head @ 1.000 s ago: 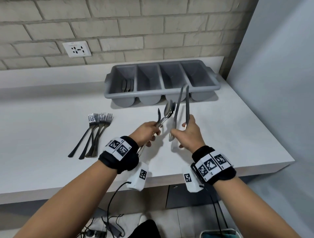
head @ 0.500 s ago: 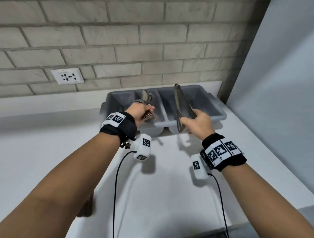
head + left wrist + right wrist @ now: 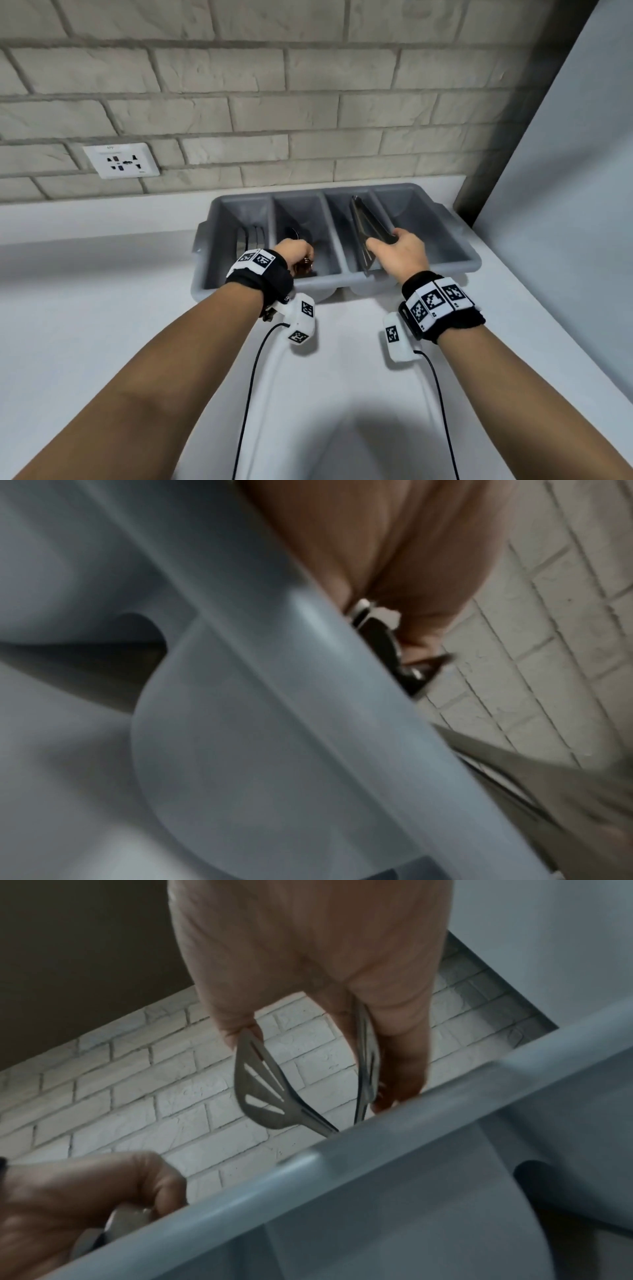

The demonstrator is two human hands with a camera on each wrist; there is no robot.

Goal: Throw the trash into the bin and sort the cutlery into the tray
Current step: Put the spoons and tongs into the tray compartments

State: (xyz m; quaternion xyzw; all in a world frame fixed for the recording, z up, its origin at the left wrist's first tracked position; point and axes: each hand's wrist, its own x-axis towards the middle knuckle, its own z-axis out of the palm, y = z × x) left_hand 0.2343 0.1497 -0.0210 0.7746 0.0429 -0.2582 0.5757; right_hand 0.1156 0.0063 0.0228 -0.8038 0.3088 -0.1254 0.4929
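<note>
A grey four-compartment cutlery tray (image 3: 459, 236) stands against the brick wall. My left hand (image 3: 301, 257) is down inside the second compartment from the left, gripping a bunch of spoons (image 3: 293, 233); a dark spoon bowl shows beyond the knuckles. In the left wrist view the spoons (image 3: 380, 642) sit under the curled fingers, behind the tray wall (image 3: 274, 723). My right hand (image 3: 387, 243) holds metal tongs (image 3: 363, 222) low in the third compartment, lying along it. The right wrist view shows the tongs' slotted ends (image 3: 260, 1088) pinched between thumb and fingers above the tray rim (image 3: 377, 1191).
The leftmost compartment holds a few pieces of cutlery (image 3: 250, 236); the rightmost one (image 3: 421, 233) shows only its grey floor. A wall socket (image 3: 121, 161) sits left of the tray. A grey wall (image 3: 565, 222) closes the counter on the right.
Both hands have moved forward from above the counter and dropped into the tray, spoons into the second compartment, tongs into the third. The forks on the counter have left the view.
</note>
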